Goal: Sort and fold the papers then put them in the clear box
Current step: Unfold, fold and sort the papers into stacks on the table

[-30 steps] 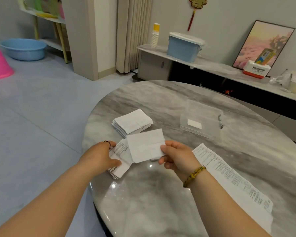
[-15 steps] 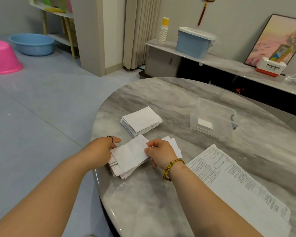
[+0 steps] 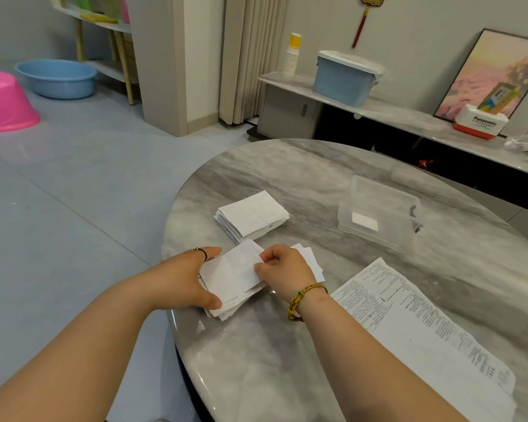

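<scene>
At the counter's (image 3: 317,172) near left edge, the left grip (image 3: 183,278) clamps the stack (image 3: 226,309), and the right grip (image 3: 282,269) pinches the top slip (image 3: 241,264) by its right edge. The paper is probably light, limp and slippery, so hold opposite edges. The box (image 3: 378,214) sits far right.

On the surface (image 3: 287,360) I see the near stack (image 3: 226,309) of papers at the front-left edge. My left grip (image 3: 183,278) holds its left side, and my right grip (image 3: 284,269) on its right pinches the top sheet (image 3: 235,269). Just behind it lies the far stack (image 3: 252,216). The clear box (image 3: 381,194) stands well to the right of that, with 1 folded paper (image 3: 365,221) in it. The long printed sheets (image 3: 424,330) lie before the box, right of my right arm.
</scene>
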A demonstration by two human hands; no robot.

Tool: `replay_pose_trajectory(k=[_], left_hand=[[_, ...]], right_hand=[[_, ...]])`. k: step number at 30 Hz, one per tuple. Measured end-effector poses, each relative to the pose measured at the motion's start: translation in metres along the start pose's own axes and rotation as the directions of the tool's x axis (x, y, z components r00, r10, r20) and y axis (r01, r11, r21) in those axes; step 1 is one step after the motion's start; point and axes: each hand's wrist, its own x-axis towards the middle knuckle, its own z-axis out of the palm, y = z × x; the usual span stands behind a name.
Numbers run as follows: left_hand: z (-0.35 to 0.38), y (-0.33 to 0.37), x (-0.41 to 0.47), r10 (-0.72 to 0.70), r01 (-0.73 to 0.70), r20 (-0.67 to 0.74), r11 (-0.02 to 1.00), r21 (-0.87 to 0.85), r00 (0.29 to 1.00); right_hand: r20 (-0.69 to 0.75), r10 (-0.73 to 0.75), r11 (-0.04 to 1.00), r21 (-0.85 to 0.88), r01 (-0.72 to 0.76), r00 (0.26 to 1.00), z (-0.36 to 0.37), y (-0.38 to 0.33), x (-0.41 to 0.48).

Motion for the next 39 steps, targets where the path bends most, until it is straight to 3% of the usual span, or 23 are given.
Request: replay_pose_trajectory(k=[5, 16, 28, 39], left_hand=[[0.004, 0.001, 0.004, 0.008, -0.007, -0.028, 1.000, 0.027, 1.000], [0.006, 0.003, 0.009, -0.008, 0.012, -0.058, 0.998, 0.060, 0.998], [0.040, 0.019, 0.006, -0.059, 0.131, -0.195, 0.913, 0.385, 0.979], [0.038, 0.028, 0.010, 0.028, 0.079, -0.282, 0.929, 0.361, 0.959]], right_hand=[[-0.020, -0.042, 0.995, -0.090, 0.040, 0.999, -0.002, 0.002, -0.003], [-0.203, -0.054, 0.998, 0.015, 0.059, 0.978, -0.019, 0.012, -0.010], [-0.311, 0.016, 1.000, -0.012, -0.021, 0.950, -0.060, 0.049, -0.043], [-0.361, 0.051, 0.997, -0.035, -0.068, 0.931, -0.094, 0.075, -0.067]])
